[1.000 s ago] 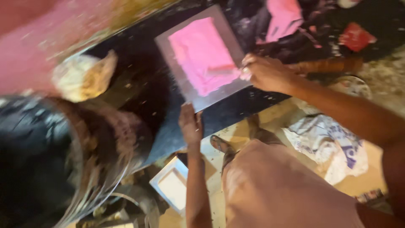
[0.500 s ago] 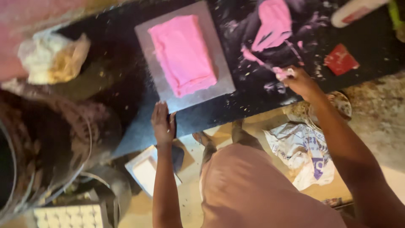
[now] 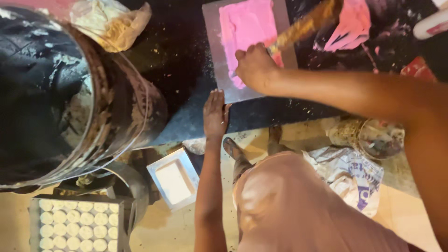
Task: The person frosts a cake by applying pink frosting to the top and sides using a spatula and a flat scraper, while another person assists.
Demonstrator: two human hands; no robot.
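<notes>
**Inspector:** Start with the hands.

**Assistant:** The right hand (image 3: 254, 67) is closed around the lower end of a long brownish tool handle (image 3: 308, 24), which slants up and to the right. The fist rests on the grey square board (image 3: 214, 56), at the lower right part of the pink paste (image 3: 245, 28) spread over it. The left hand (image 3: 215, 114) lies open and flat, fingers together, on the dark tabletop (image 3: 186, 56) at its near edge, with its fingertips just beside the board's lower corner. It grips nothing.

**Inspector:** Where does the board sit?

**Assistant:** Flat on the tabletop, which is speckled with pale flecks. The pink layer covers most of its middle, with a grey margin left bare along the sides.

**Inspector:** And the surroundings?

**Assistant:** A second pink smear (image 3: 352, 25) lies on the tabletop to the right of the handle. A crumpled pale bag (image 3: 112, 23) sits at the upper left. A large, dirty dark drum (image 3: 51, 88) fills the left side. Below it stands a tray of round pale pieces (image 3: 77, 224), and near it a small white-filled square mould (image 3: 173, 179) on the floor. A printed sack (image 3: 352, 175) lies on the floor to the right, beside what may be a soiled round tin (image 3: 380, 137); the view there is blurred.
</notes>
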